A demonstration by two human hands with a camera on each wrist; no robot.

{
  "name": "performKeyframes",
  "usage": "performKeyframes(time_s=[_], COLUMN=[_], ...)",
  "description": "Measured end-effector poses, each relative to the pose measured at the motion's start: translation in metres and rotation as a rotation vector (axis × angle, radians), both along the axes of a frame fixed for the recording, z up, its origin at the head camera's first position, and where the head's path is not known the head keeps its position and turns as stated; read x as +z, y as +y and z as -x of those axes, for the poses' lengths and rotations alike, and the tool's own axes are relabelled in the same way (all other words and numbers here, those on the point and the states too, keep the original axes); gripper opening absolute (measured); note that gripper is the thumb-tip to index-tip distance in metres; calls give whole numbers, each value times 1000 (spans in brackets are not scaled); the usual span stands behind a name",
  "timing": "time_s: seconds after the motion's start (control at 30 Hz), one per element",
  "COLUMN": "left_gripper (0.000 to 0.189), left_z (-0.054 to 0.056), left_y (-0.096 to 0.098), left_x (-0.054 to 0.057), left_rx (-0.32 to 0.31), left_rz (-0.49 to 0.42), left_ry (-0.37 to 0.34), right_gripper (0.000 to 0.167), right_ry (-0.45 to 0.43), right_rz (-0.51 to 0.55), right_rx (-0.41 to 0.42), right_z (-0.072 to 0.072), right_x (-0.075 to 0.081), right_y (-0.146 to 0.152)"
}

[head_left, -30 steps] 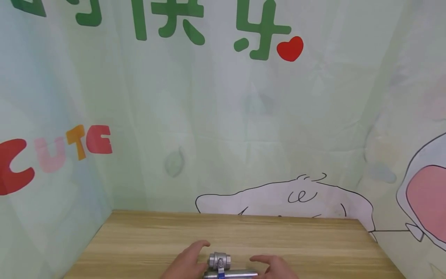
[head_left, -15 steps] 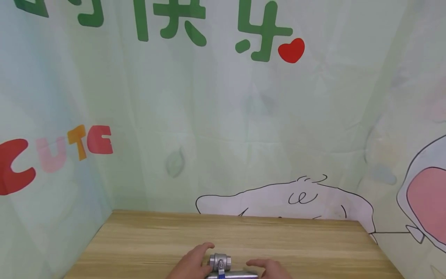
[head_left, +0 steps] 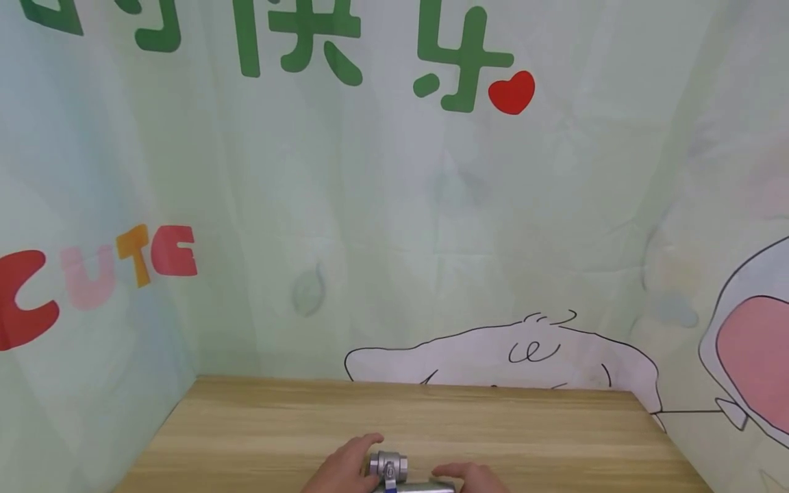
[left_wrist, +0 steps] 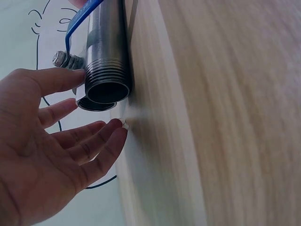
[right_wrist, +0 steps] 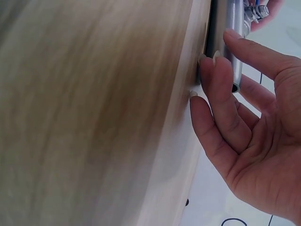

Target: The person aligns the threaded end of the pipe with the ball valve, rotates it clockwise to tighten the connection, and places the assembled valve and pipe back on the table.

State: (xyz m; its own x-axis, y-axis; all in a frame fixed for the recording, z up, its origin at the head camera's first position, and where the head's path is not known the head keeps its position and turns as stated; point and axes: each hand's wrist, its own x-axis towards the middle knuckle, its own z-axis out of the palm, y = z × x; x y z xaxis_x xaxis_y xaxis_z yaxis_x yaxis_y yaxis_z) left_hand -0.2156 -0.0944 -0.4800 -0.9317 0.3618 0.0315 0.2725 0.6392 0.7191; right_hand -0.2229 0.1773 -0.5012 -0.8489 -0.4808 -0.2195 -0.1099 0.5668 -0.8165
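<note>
A steel ball valve [head_left: 395,465] with a blue lever handle [left_wrist: 81,20] lies on the wooden table at the bottom of the head view. Right along its near side runs a metal pipe [head_left: 425,487], its threaded end [left_wrist: 108,73] facing left. My left hand [head_left: 341,470] is curved loosely around the valve's left end, thumb tip at the valve and the pipe threads, index finger beyond the valve. On the other side, my right hand [head_left: 473,477] spreads loosely around the pipe's right end. Its thumb [right_wrist: 244,49] overlaps the pipe in the right wrist view.
The wooden table [head_left: 259,424] reaches back to a pale green curtain [head_left: 370,205] printed with letters, a red heart and a cartoon animal. Similar fabric hangs along both sides of the table.
My left hand has moved right, closer around the valve's end, and my right hand has moved left over the pipe's end. Valve and pipe lie where they were.
</note>
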Motion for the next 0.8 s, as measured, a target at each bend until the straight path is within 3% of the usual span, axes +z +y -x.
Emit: performKeyframes(time_s=[0.1, 0.43, 0.67, 0.8], left_gripper=[54, 48, 42, 40], left_z=[0, 4, 5, 7], left_y=[-1, 4, 4, 3], left_x=[-2, -3, -5, -6], left_rx=[-14, -6, -23, -47], left_rz=[18, 27, -20, -20], left_ry=[30, -20, -99, -89], right_gripper=[52, 40, 37, 35], right_ry=[4, 0, -8, 9], right_rz=[-31, -35, -10, 10], right_rx=[5, 39, 50, 67], right_z=[2, 4, 4, 3], right_x=[0, -2, -3, -1], right_y=[-1, -4, -5, -4])
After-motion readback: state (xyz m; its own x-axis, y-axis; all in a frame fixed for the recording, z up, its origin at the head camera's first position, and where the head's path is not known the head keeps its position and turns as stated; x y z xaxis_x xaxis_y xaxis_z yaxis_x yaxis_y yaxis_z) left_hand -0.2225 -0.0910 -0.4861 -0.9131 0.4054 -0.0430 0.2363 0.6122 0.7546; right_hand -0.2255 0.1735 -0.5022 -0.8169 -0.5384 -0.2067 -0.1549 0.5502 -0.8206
